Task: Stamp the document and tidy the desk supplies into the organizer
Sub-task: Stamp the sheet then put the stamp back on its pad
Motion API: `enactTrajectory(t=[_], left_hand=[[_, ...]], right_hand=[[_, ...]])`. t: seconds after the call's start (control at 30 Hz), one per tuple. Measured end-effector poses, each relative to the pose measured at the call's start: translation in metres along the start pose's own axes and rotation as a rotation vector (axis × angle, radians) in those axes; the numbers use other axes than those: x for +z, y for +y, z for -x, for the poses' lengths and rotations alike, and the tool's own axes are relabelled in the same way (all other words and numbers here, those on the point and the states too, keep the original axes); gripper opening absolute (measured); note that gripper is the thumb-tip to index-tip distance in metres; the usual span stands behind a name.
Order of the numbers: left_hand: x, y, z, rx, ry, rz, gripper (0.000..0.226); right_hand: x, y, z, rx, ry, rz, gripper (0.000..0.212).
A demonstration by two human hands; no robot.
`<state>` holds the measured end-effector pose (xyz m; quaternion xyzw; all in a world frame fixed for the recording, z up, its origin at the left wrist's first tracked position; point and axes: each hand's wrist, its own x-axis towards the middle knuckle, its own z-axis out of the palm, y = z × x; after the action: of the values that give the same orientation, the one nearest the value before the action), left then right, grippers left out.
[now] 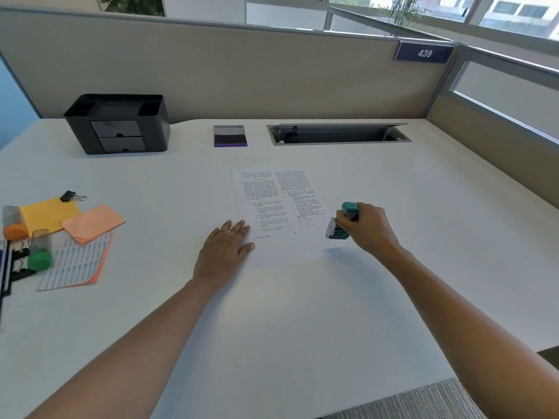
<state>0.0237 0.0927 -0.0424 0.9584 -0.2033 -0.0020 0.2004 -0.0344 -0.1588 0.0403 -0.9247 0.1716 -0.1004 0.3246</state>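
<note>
- The step in hand looks like the stamping itself: the right hand (366,228) is wrapped round the stamp (341,222), fingers curled on its teal-topped body.
- The stamp is tilted, its face toward the near right corner of the document (272,213); whether it touches the paper I cannot tell.
- The left hand (225,249) lies flat with straight fingers on the document's near left part, apparently pinning it down.
- The document lies mid-table (302,313), roughly halfway between the far and near edges.
- The next move probably calls for squaring the stamp upright over a blank patch near the sheet's near edge and pressing straight down, with the left hand holding the sheet so it does not slide.
- The ink pad (230,136) sits open near the far edge, just left of the cable tray (338,133).
- The tidying seems not yet begun: the organizer (118,124) stands at the far left, while a clip (71,196), yellow notes (48,216), orange notes (93,223), a label sheet (75,264) and two capped tubes (40,252) lie by the left edge.
- Readable writing: "439" in white on a blue plate (424,53) on the partition.
- The document's print and the label sheet's are too small to read; no brand shows on the stamp.
</note>
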Motion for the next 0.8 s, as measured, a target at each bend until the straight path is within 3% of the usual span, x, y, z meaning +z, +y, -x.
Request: enactTrajectory(t=[0.8], left_hand=[[-0.001,0.000,0.001,-0.009,-0.002,0.000,0.048]], right_hand=[[0.024,0.001,0.009,-0.022,-0.064,0.031,0.037]])
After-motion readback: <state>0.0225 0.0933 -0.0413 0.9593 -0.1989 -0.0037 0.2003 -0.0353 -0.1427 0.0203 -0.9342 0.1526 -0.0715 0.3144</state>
